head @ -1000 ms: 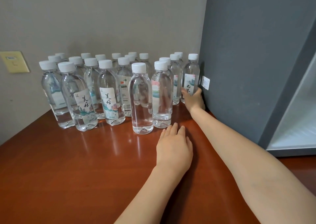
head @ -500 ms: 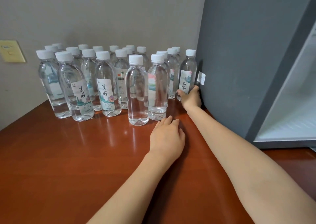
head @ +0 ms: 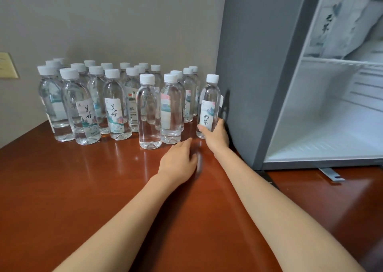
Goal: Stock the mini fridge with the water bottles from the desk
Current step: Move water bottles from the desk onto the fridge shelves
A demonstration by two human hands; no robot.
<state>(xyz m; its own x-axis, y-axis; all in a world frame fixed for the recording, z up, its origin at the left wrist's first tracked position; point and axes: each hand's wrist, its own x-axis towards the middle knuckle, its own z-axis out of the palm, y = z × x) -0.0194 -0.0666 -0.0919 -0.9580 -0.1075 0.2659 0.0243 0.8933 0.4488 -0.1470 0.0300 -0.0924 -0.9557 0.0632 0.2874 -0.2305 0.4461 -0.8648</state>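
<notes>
Gripping labelled water bottle (head: pixel 209 102) low with right hand (head: pixel 216 136), fingers (head: pixel 204 129) clamped, beside mini fridge (head: pixel 250 64); left hand (head: pixel 178 159) over bench (head: pixel 83 188), fingers straight.

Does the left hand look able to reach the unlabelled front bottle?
Probably yes: the left hand, open, is close beside the front bottle, only bare desk between them, and the right hand grips a different bottle by the fridge.

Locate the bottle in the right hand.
Head view: the bottle is upright at the right end of the bottle group, beside the mini fridge's grey side, right hand round its base.
</notes>
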